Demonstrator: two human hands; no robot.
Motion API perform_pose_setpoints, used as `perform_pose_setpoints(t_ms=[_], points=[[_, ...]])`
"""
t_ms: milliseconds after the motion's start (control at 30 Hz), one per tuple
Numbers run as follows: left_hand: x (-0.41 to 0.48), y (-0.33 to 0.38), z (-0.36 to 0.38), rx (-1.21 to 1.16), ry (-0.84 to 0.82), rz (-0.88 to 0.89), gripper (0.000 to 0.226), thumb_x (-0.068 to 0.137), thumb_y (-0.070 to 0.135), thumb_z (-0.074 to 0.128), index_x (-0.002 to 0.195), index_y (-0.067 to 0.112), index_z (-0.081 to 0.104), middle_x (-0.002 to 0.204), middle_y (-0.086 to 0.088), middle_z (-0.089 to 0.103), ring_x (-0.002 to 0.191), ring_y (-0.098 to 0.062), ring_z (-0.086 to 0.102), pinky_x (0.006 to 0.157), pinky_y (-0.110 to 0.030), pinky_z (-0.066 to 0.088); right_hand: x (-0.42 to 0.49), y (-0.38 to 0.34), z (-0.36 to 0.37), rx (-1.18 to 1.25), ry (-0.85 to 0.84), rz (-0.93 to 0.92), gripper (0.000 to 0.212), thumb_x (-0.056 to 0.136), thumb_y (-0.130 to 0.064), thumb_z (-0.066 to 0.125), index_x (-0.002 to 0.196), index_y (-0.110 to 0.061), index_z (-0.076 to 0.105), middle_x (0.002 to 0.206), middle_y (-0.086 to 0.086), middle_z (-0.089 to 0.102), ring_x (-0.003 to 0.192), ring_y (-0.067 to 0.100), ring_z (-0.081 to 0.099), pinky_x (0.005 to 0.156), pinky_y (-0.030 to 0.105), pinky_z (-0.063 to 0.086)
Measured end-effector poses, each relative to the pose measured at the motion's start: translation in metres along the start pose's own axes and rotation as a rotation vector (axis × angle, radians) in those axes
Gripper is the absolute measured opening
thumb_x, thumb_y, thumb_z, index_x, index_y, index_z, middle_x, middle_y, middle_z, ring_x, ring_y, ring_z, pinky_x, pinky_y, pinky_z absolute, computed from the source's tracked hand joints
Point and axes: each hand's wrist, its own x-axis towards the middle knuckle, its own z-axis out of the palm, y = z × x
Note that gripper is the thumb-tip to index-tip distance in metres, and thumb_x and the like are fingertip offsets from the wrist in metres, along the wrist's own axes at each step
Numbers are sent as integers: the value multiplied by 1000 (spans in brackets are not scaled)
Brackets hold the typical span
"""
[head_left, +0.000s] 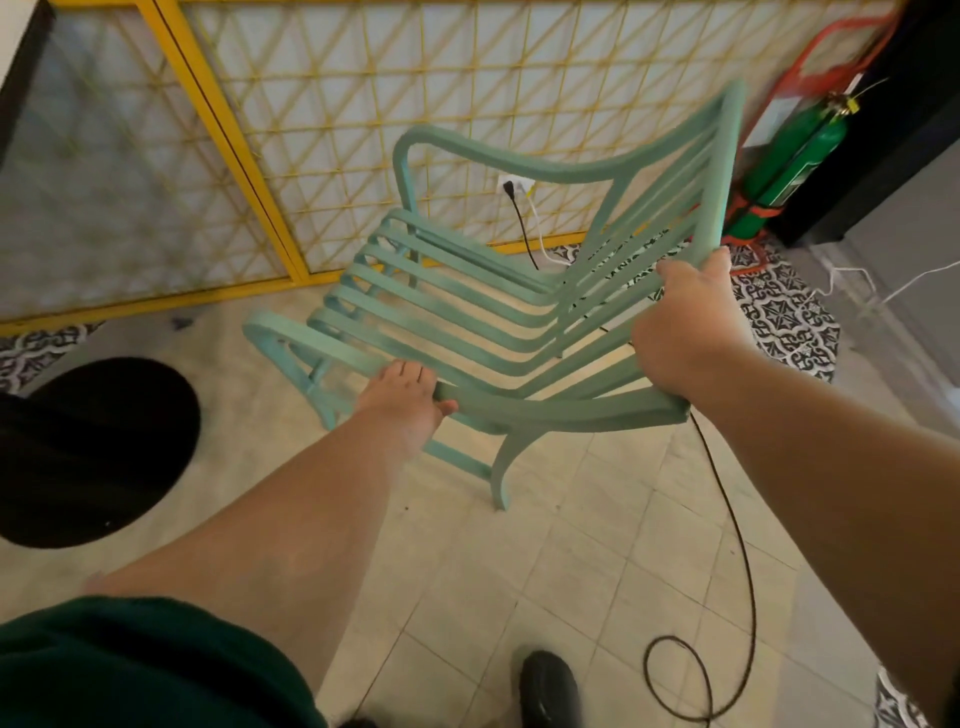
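A teal slatted armchair (467, 312) stands on the tiled floor in the middle of the view, its back toward the right. My left hand (405, 400) grips the near armrest, fingers curled over its top and thumb under it. My right hand (685, 322) grips the near end of the backrest's top rail. The chair looks tilted; its rear near leg touches the floor, and the far legs are mostly hidden behind the slats.
A yellow lattice screen (332, 130) runs behind the chair, with a wall socket (517, 186) and plugged cables. A black cable (727, 545) loops across the floor at right. A green cylinder (795, 161) stands at the back right. A round black object (88, 452) lies at left. A black shoe (550, 686) shows below.
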Motion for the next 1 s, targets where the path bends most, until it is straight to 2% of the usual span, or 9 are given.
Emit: perform_pose_setpoints(t_ms=[100, 233, 433, 600, 633, 700, 800, 900, 1000], points=[[-4, 4, 3, 9, -6, -19, 58, 102, 58, 28, 133, 12, 45, 133, -8, 48, 126, -27, 41, 109, -41, 36, 4, -1, -4, -26, -27, -16, 54, 89, 1, 45, 142, -14, 44, 168, 13, -3, 105, 39, 56, 88, 44, 51], [-7, 7, 5, 29, -5, -43, 59, 102, 59, 25, 133, 14, 45, 134, -8, 48, 125, -27, 41, 109, -41, 36, 9, -3, -6, -83, -42, -42, 56, 90, 2, 45, 143, -13, 43, 168, 14, -6, 108, 38, 54, 88, 43, 50], [-8, 19, 6, 70, -55, -80, 62, 103, 59, 20, 138, 13, 43, 134, -8, 46, 124, -28, 39, 109, -41, 35, 27, 5, -2, -203, -54, -126, 50, 92, -1, 46, 142, -12, 44, 166, 21, 1, 122, 41, 51, 93, 46, 50], [-12, 36, 5, 56, -77, -130, 62, 104, 58, 19, 140, 13, 41, 135, -9, 45, 125, -29, 40, 111, -41, 33, 37, 6, -9, -285, 20, -235, 39, 89, -8, 52, 128, -5, 49, 143, 27, 35, 113, 50, 53, 78, 43, 45], [-14, 39, 4, 53, -73, -141, 62, 104, 58, 19, 140, 12, 40, 136, -10, 46, 125, -29, 40, 111, -41, 33, 40, 7, -9, -321, 15, -251, 39, 90, -7, 52, 128, -5, 49, 144, 27, 34, 115, 50, 53, 78, 44, 47], [-17, 46, 4, 67, -75, -159, 63, 104, 56, 18, 141, 10, 39, 137, -12, 46, 125, -31, 41, 111, -42, 34, 47, 6, -10, -367, -48, -233, 42, 93, -4, 49, 134, -6, 47, 156, 25, 19, 118, 46, 52, 83, 46, 51], [-21, 57, 7, 79, -73, -191, 65, 104, 55, 17, 144, 7, 38, 140, -16, 46, 126, -35, 42, 111, -45, 34, 56, 5, -13, -379, -91, -217, 47, 91, -1, 48, 136, -14, 46, 166, 12, -1, 95, 35, 54, 80, 44, 52], [-21, 66, 9, 109, -58, -201, 67, 104, 55, 16, 144, 5, 37, 141, -19, 46, 126, -37, 43, 110, -46, 36, 67, 8, -16, -397, -96, -235, 49, 88, -2, 46, 135, -17, 47, 167, 11, -6, 91, 39, 58, 81, 49, 56], [-17, 73, 9, 113, -72, -217, 69, 104, 56, 15, 143, 4, 38, 140, -20, 46, 126, -38, 43, 110, -46, 37, 73, 9, -18, -432, -114, -269, 50, 91, -1, 45, 140, -14, 44, 166, 15, -5, 100, 40, 59, 82, 46, 54]])
